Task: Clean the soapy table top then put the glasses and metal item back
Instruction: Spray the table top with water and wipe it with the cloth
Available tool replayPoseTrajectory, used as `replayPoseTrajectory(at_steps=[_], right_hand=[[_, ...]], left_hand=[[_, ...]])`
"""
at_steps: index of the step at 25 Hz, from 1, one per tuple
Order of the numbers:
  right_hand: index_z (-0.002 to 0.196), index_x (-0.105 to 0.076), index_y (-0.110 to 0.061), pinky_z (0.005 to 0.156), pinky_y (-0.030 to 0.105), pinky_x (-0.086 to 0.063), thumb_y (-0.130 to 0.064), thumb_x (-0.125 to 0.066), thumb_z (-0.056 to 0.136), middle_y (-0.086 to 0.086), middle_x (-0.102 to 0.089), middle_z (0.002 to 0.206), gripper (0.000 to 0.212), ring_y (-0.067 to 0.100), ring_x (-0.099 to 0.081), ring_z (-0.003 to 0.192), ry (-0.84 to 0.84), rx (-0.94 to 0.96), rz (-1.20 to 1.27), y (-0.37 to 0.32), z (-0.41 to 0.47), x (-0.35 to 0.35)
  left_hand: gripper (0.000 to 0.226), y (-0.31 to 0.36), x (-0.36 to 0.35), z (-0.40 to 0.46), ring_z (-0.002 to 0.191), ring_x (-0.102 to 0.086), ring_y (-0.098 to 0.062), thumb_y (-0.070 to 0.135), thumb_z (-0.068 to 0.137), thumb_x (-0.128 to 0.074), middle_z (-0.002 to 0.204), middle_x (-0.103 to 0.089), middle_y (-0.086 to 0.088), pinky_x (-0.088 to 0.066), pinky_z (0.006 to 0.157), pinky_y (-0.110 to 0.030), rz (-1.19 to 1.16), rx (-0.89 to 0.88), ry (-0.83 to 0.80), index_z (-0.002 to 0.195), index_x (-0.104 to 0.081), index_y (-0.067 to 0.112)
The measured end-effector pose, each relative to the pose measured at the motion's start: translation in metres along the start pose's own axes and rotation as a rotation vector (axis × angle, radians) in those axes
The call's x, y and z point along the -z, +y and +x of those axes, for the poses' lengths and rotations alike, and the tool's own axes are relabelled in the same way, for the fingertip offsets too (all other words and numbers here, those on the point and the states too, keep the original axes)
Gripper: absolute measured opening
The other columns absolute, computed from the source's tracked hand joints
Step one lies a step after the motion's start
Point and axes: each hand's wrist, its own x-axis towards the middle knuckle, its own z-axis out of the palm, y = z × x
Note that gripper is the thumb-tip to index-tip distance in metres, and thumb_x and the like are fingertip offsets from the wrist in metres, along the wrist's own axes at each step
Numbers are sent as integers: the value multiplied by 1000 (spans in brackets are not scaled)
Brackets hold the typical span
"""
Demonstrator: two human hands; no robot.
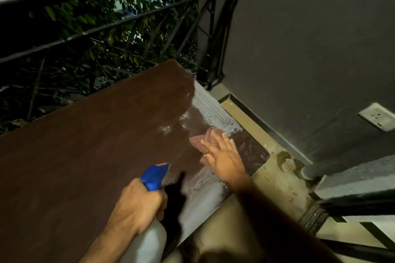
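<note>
A dark brown table top (89,156) fills the lower left of the head view. White soapy foam (213,111) streaks its right end, and more foam lies along the near right edge. My right hand (224,156) presses flat on a reddish checked cloth (199,141) at that soapy end, fingers spread. My left hand (139,205) grips a white spray bottle with a blue trigger head (155,176), its nozzle pointing toward the cloth. No glasses or metal item are in view.
A black metal railing (106,21) with foliage behind it runs along the table's far side. A grey wall (310,49) with a socket (377,116) stands to the right. On the floor below are a drain cover (288,164) and a dark step at the lower right.
</note>
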Motion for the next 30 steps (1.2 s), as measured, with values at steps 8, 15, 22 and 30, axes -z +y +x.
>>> replayPoseTrajectory(at_steps=[8,15,22,30], right_hand=[[145,-42,-43,122,46,8,-46,-36,95,-8,-29,160,50,29,-5,152,-49,326,-43,-89,-78,-38],[142,-49,-33,122,43,-14,-44,-47,95,-6,-41,154,48,23,-20,150,-161,436,-53,-96,-109,-45],[153,-22,-45,122,46,3,-48,-36,100,0,-3,166,55,27,4,152,-5,-211,-57,-12,-58,2],[125,-54,-62,114,24,-26,-56,-62,82,-34,-51,135,45,-8,-46,129,-241,260,-141,-153,-135,-73]], left_hand=[[14,17,-8,1,54,-66,-17,22,61,-59,55,-72,-3,-50,58,-36,-61,4,-36,67,-71,22],[16,23,-20,7,59,-70,-24,16,70,-62,56,-73,-5,-55,67,-40,2,10,-95,62,-72,24],[16,16,-19,-2,56,-68,-18,14,74,-62,56,-72,-4,-52,63,-35,-1,26,-82,65,-71,24],[15,4,8,-15,61,-71,-25,24,60,-57,57,-73,-7,-56,73,-45,-14,-2,-114,63,-71,22]])
